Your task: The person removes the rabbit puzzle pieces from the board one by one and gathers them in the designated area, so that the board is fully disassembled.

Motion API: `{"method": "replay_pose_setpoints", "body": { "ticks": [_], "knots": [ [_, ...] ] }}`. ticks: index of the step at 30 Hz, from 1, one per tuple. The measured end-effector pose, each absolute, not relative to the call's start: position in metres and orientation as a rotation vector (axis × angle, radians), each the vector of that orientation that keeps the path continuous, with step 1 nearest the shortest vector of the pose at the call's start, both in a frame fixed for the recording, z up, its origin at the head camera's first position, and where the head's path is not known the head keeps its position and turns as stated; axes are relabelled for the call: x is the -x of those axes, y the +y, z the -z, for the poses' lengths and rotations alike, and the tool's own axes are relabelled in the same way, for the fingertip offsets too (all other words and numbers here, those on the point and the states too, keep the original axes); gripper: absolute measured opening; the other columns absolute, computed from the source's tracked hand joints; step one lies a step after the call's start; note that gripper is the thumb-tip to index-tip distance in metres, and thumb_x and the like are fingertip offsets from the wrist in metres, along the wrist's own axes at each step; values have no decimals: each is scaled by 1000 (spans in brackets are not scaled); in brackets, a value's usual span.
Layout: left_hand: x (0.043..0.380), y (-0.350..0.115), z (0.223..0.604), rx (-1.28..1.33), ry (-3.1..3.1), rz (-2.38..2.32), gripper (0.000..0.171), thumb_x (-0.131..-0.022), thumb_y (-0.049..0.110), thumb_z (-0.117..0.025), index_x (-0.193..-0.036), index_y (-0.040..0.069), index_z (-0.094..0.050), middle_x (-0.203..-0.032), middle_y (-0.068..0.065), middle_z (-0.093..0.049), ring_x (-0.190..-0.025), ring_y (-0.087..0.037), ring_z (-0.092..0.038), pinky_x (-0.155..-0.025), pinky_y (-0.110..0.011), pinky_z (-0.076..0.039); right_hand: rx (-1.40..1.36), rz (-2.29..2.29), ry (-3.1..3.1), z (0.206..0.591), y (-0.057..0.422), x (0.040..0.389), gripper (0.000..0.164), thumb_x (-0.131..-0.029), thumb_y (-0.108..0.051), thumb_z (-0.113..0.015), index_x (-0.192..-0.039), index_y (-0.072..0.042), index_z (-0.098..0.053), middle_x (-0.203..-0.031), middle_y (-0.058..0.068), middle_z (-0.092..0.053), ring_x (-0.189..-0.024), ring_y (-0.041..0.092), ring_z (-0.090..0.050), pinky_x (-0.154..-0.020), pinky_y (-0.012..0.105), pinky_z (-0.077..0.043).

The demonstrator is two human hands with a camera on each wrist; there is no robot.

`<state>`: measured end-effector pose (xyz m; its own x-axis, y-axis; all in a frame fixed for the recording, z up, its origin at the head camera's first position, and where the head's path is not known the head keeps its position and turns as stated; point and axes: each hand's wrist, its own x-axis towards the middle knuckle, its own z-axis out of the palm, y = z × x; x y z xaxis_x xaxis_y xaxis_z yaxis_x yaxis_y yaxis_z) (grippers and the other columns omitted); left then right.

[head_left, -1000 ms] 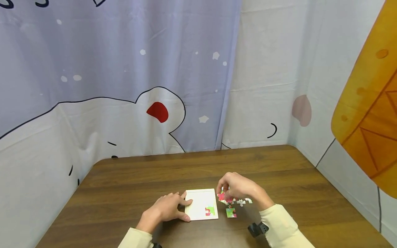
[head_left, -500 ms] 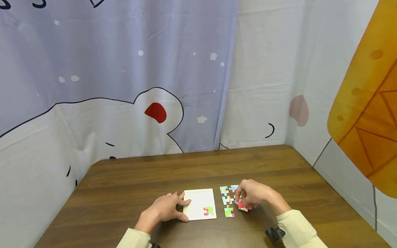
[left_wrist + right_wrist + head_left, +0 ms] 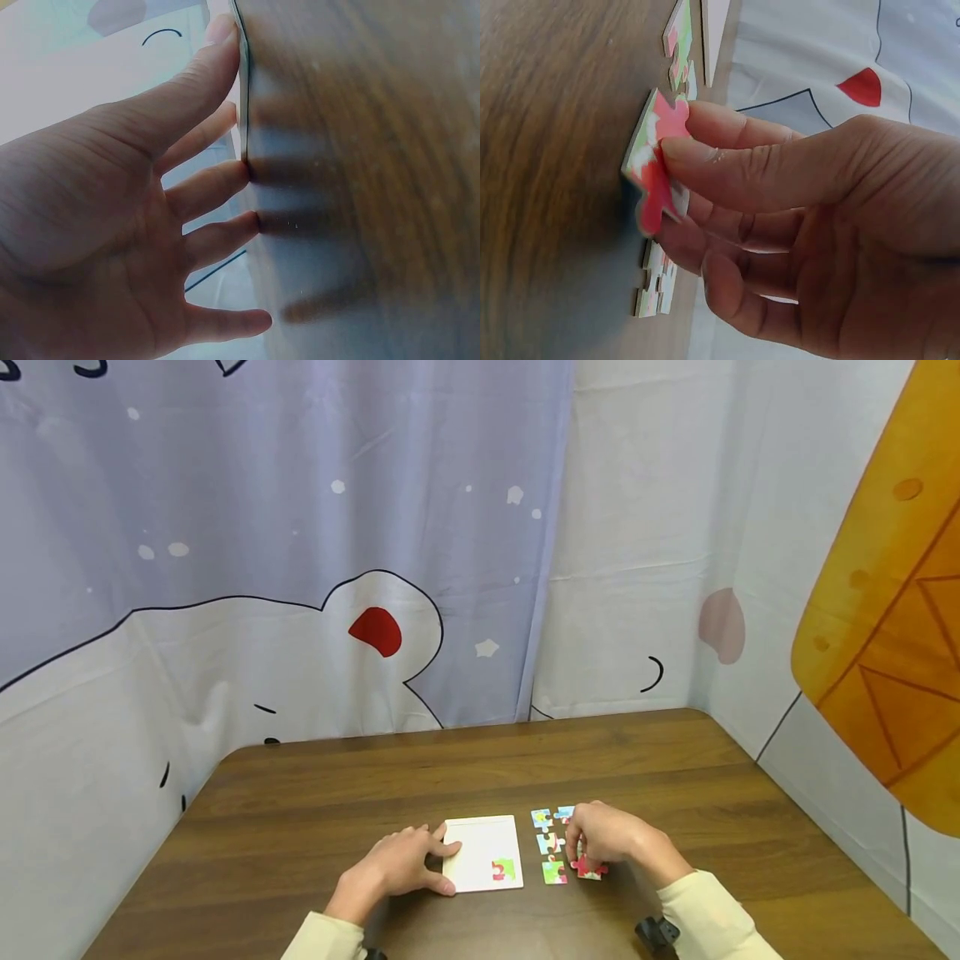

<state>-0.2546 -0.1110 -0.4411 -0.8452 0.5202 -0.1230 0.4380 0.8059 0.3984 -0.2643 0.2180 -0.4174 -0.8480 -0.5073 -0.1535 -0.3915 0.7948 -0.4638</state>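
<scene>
My left hand rests at the left side of a square white puzzle board. In the left wrist view, its thumb and straight fingers touch the board's edge. One green and red puzzle piece lies in the board's near right corner. My right hand pinches a red and pink puzzle piece between thumb and fingers. In the right wrist view, that piece is tilted, with one edge at or close to the table; contact is hard to tell.
Loose pieces lie in rows right of the board: a blue one, a blue and white one and a green one. Others sit partly behind the right hand. Brown wooden table; a printed curtain hangs behind it.
My right hand has moved right and nearer, away from the board's side, carrying the red and pink piece to the near end of the loose rows. My left hand stays on the board.
</scene>
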Motion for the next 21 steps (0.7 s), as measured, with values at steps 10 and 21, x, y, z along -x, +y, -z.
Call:
{"method": "replay_pose_setpoints", "body": {
  "ticks": [10, 21],
  "knots": [
    [255, -109, 441, -742, 2770, -499, 68, -75, 47, -81, -136, 20, -65, -150, -18, -47, -134, -47, -43, -103, -64, -37, 608, 548, 2761, 415, 213, 259, 40, -63, 20, -72, -67, -19, -73, -85, -2, -70, -51, 8, -55, -49, 27, -45],
    [254, -110, 440, -728, 2772, -497, 68, -75, 47, -81, -136, 20, -65, -150, -17, -47, -135, -46, -44, -103, -64, -37, 590, 533, 2792, 414, 212, 258, 39, -60, 19, -74, -65, -20, -72, -75, -5, -67, -54, 11, -56, -52, 32, -47]
  ]
}}
